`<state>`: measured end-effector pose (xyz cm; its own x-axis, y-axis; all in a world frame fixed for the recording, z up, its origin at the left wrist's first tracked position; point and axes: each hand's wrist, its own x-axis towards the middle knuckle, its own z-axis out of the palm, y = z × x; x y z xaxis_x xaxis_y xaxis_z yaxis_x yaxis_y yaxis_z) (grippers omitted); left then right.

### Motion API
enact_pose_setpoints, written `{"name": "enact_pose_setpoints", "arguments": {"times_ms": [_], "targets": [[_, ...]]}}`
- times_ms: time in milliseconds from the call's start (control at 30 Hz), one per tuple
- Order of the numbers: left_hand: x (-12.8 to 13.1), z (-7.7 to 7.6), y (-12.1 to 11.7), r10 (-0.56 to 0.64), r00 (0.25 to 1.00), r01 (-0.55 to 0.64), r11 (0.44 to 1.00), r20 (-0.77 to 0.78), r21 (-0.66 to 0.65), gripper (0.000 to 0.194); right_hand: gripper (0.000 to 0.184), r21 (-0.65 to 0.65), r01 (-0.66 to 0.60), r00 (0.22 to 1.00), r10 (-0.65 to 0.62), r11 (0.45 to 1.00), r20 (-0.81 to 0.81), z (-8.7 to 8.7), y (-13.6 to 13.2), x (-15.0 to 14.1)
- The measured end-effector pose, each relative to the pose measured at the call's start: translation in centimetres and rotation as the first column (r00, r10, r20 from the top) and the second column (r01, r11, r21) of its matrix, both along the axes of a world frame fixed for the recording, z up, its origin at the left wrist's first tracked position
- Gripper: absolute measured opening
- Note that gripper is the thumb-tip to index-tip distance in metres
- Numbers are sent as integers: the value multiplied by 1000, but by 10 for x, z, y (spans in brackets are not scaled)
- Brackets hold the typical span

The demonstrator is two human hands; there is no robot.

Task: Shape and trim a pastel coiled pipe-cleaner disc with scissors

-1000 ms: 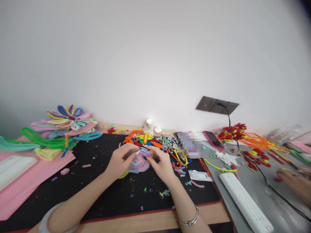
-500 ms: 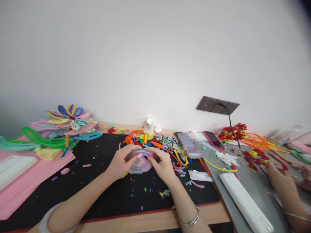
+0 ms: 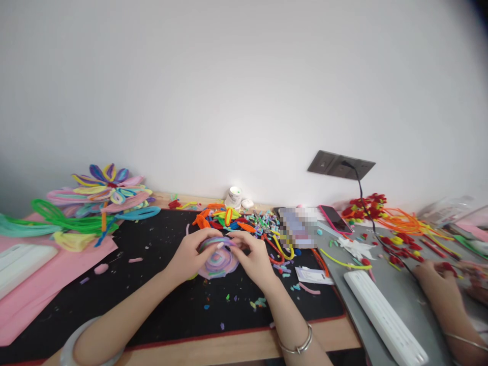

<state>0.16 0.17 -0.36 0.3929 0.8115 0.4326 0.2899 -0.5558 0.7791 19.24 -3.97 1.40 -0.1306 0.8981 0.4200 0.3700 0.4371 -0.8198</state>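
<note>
A pastel pipe-cleaner spiral is over the black mat, its left edge pinched in the left hand, its right edge in the right hand, fingers curled. Bright pipe-cleaner loops lie just beyond; a multicoloured pipe-cleaner flower sits farther left.

Fuzzy coiled disc, matt mat

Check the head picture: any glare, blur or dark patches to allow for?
Head view: brightest glow on the wall above the cup; dark upper-right corner; pixelation masks much of a flat item; a co-worker's hand looks soft; spiral disc between left hand and right hand shows coils, not texture.
</note>
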Motion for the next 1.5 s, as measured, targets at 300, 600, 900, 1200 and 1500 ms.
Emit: {"name": "enact_pose_setpoints", "arguments": {"times_ms": [300, 600, 900, 1200, 1500], "targets": [[3, -5, 3, 71, 990, -63, 996, 124, -67, 17, 21, -5, 297, 945, -295, 955, -140, -2, 7, 15], [3, -2, 1, 64, 987, -50, 994, 148, -95, 16, 29, -57, 8, 1000, -8, 998, -8, -1, 3, 7], [4, -3, 1, -37, 972, 76, 984, 234, -161, 17, 16, -6, 20, 999, -19, 1000, 51, -3, 3, 4], [6, 8, -1, -22, 960, 86, 972, 279, -220, 17, 18, 143, 59, 978, -86, 988, 190, 1, 0, 5], [7, 10, -1, -49, 947, 137, 955, 318, -263, 17, 17, 171, 49, 976, -84, 984, 202, 1, -2, 4]]}}
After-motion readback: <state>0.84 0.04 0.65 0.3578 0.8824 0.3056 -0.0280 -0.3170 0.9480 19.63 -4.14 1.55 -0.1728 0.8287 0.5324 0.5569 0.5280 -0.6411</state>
